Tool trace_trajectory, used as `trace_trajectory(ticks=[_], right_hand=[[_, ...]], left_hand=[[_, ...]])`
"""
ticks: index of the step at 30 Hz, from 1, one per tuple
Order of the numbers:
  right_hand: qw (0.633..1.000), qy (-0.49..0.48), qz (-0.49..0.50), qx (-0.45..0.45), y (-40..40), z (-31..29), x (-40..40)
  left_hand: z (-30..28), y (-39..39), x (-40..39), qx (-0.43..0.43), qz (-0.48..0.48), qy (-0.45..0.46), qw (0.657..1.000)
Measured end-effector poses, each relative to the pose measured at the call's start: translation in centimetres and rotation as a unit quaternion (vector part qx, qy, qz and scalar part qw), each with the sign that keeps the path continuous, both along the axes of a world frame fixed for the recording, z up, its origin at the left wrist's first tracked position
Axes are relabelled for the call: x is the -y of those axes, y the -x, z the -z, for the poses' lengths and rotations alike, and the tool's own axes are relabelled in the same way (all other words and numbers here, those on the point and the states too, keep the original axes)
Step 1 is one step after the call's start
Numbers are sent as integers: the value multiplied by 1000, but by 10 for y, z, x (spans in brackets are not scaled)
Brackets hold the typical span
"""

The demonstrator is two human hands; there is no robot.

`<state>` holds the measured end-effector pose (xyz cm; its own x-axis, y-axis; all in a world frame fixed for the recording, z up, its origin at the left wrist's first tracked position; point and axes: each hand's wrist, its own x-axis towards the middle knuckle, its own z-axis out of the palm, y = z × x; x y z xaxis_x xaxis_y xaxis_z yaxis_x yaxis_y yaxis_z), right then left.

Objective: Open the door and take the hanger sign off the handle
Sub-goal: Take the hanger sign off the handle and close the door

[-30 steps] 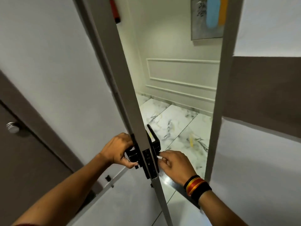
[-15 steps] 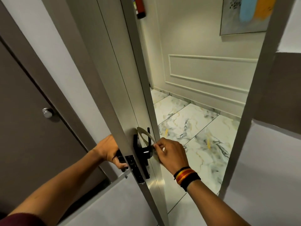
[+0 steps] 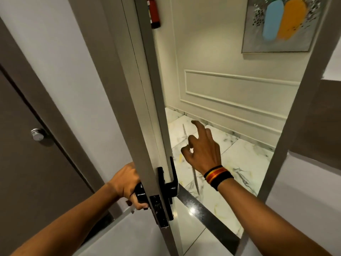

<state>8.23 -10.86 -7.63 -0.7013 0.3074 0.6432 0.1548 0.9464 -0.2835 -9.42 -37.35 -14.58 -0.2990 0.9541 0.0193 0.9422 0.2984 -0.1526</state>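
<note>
Head view: right hand pinches thin flat hanger sign edge-on.

Floor shot

White marble tiles are showing past the door, and a dark threshold strip is lying across the doorway.

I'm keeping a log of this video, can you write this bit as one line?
door: open | left hand: gripping inner handle | right hand: pinching sign, edge-on | outer handle: bare
</note>
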Motion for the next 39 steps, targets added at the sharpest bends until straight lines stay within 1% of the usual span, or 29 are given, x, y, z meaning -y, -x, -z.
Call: trace_trajectory(ticks=[2, 3, 5, 6, 8, 10, 14, 17, 20, 22, 26, 28, 30, 32, 36, 39], right_hand=[[998, -61, 2, -5, -15, -19, -17], [996, -91, 4, 1, -22, -28, -25], [990, -140, 9, 22, -38, -47, -40], [988, -152, 6, 33, -46, -56, -47], [985, -166, -1, 46, -59, -73, -58], [981, -181, 16, 62, -75, -89, -65], [967, -214, 81, 113, -104, -117, -76], [953, -241, 122, 139, -128, -131, -85], [930, -270, 166, 188, -152, -142, -90], [913, -276, 187, 234, -168, -148, -93], [884, -253, 221, 324, -195, -158, -97], [879, -228, 237, 346, -204, -159, -101], [873, -206, 252, 363, -210, -157, -106], [866, -179, 258, 390, -215, -156, -110], [871, -71, 238, 423, -227, -159, -117], [884, -11, 232, 405, -230, -159, -125]], left_hand=[[5, -1, -19, 23, -4, 19, 1000], [1, -7, -30, 13, 20, -1, 1000], [-14, -22, -54, 39, 88, -76, 992], [-15, -28, -64, 43, 133, -128, 982], [-15, -38, -83, 45, 178, -170, 968], [-13, -42, -102, 34, 191, -186, 963], [-19, -58, -137, 13, 192, -220, 956], [-19, -66, -167, -6, 204, -226, 953], [-7, -67, -198, 5, 192, -226, 955], [-1, -70, -218, 32, 174, -233, 956], [-1, -88, -253, 86, 139, -266, 950], [1, -97, -272, 122, 101, -273, 949], [4, -103, -293, 157, 56, -258, 952], [6, -107, -309, 187, 26, -258, 948], [12, -119, -338, 248, -32, -275, 928], [24, -126, -353, 298, -76, -291, 906]])
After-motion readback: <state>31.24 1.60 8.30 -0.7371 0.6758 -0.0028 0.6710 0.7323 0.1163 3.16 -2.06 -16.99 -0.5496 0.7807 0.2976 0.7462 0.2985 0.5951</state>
